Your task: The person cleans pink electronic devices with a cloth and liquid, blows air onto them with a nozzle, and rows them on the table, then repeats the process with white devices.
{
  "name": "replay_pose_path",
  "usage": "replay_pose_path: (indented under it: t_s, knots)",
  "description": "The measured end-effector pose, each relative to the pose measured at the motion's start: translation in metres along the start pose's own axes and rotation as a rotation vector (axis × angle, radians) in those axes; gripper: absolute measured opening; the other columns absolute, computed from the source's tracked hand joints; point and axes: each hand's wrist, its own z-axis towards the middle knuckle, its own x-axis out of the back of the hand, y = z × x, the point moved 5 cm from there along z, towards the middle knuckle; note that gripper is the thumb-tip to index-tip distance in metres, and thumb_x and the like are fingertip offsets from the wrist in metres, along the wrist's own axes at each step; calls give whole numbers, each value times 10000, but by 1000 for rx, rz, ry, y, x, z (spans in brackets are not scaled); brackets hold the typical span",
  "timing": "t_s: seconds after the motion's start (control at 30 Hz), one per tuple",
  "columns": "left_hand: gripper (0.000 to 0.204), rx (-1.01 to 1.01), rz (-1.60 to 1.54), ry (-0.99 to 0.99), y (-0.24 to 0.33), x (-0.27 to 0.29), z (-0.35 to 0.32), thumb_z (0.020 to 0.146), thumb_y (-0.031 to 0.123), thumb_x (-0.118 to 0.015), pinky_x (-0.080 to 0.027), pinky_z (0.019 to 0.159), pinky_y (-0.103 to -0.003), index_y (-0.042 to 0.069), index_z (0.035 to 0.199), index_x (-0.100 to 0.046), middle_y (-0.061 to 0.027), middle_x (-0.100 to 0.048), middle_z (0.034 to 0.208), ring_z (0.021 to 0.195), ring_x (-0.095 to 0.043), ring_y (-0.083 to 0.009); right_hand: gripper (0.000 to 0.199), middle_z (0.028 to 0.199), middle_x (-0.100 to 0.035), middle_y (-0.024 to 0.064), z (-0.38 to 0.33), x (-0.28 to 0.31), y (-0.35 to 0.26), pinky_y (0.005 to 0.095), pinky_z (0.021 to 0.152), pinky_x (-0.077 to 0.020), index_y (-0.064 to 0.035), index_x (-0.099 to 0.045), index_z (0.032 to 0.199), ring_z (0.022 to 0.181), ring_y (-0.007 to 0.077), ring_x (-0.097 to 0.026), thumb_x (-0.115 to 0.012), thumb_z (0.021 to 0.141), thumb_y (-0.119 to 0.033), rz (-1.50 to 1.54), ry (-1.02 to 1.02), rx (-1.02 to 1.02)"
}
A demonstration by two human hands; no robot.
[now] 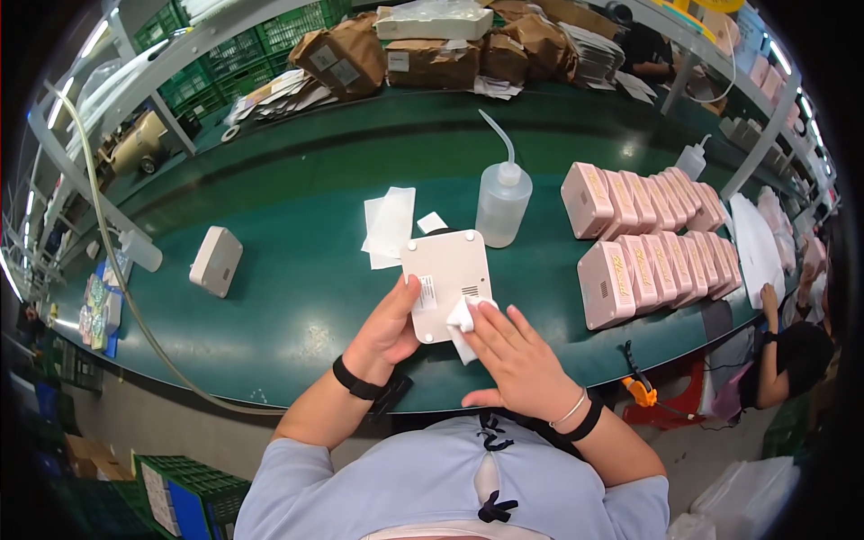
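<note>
A white square device [447,274] lies bottom-up on the green conveyor table [297,297], showing small feet, a label and a vent grille. My left hand [387,328] grips its left edge, thumb on the label. My right hand [513,346] presses a small folded white cloth [462,319] against the device's lower right corner.
A squeeze bottle [502,202] with a long bent nozzle stands just behind the device, beside white paper sheets [389,225]. Two rows of pink devices [643,238] stand at right. A single beige device [216,261] sits at left. Brown parcels [432,54] line the far side. Another person [792,351] works at right.
</note>
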Motion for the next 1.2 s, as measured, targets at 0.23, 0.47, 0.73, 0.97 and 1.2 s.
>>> replay_pose_path:
  t_s: [0.23, 0.47, 0.73, 0.97, 1.2]
  knots:
    - [782, 87, -19, -16, -15, -4, 0, 941, 502, -595, -399, 1118, -468, 70, 1511, -276, -137, -415, 1498, 1359, -452, -285, 899, 1496, -404, 215, 47, 22, 12, 490, 1188, -205, 36, -515, 1349, 1455, 319, -299, -588, 791, -664, -75, 175, -70]
    - [941, 121, -48, -45, -19, 1, 0, 868, 703, -488, -381, 1134, -468, 83, 1531, -241, -139, -371, 1532, 1397, -402, -301, 874, 1502, -418, 165, 49, 6, 2, 453, 1191, -217, 9, -477, 1395, 1448, 277, -320, -589, 807, -627, 20, 123, 79]
    - [1008, 72, 162, 93, -15, 4, -4, 817, 757, -464, -378, 1135, -458, 113, 1547, -203, -129, -337, 1554, 1403, -394, -282, 846, 1518, -387, 179, 66, 3, 4, 441, 1191, -221, 7, -467, 1403, 1448, 288, -313, -577, 835, -610, 92, 225, 64]
    - [986, 23, 43, 133, -10, 20, -3, 794, 743, -540, -414, 1099, -455, 100, 1508, -318, -121, -445, 1489, 1346, -464, -299, 786, 1494, -406, 186, 27, 8, -3, 426, 1185, -245, 15, -486, 1375, 1443, 291, -320, -655, 818, -513, 72, 251, -39]
    - [862, -24, 68, 113, -9, 39, 1, 839, 624, -639, -427, 1083, -481, 84, 1464, -388, -124, -523, 1414, 1276, -526, -329, 626, 1447, -456, 181, 23, -36, -19, 410, 1131, -347, -4, -555, 1282, 1394, 289, -389, -723, 787, -349, -77, 343, 166]
